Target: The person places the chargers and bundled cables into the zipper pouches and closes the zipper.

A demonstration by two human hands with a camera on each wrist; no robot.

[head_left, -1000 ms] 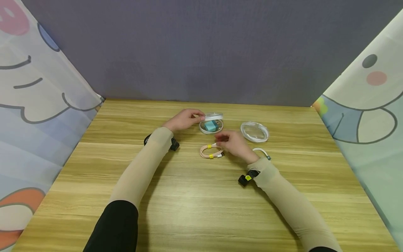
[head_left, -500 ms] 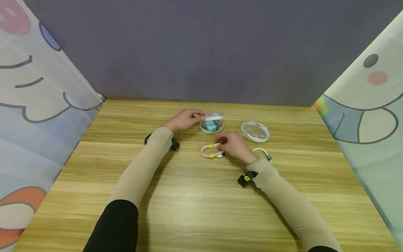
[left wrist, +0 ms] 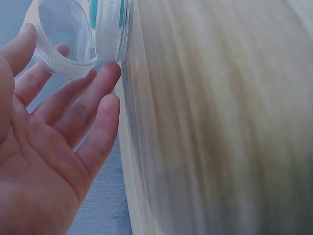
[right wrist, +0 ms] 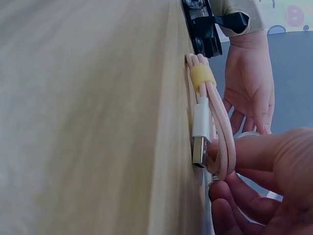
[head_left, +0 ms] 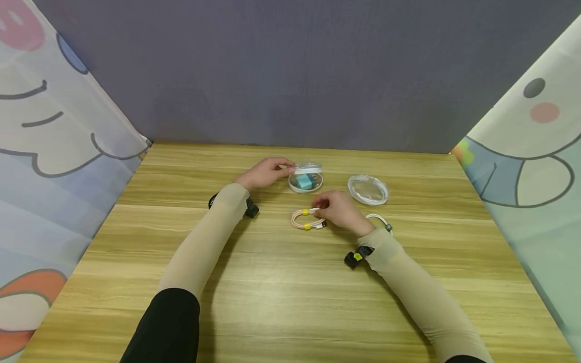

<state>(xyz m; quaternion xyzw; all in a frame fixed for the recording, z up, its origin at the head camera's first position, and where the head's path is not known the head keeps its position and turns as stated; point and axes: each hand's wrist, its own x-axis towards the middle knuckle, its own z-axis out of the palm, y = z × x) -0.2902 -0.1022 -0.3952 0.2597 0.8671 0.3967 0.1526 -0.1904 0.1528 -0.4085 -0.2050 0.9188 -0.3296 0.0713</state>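
My left hand [head_left: 265, 172] pinches the raised clear lid [head_left: 308, 170] of a small round plastic case between thumb and fingers. Below the lid, the white-rimmed base [head_left: 297, 190] holds a teal charger plug [head_left: 304, 181]. In the left wrist view the lid [left wrist: 73, 68] stands tilted against the base [left wrist: 110, 34]. My right hand [head_left: 340, 209] grips one end of a coiled pink USB cable [head_left: 295, 220]. Its thumb and fingers close round the loop in the right wrist view, where a yellow tie [right wrist: 202, 76] and a metal USB plug [right wrist: 199, 152] show.
A second clear round case or lid [head_left: 368, 200] lies behind and right of my right hand. A white cable [head_left: 379, 218] with a dark tie lies partly hidden beside my right wrist. A grey panel [head_left: 290, 75] stands along the table's back edge.
The right thumb and fingers have closed on the pink cable, which has shifted slightly to the right. My left hand keeps the lid raised, almost still.
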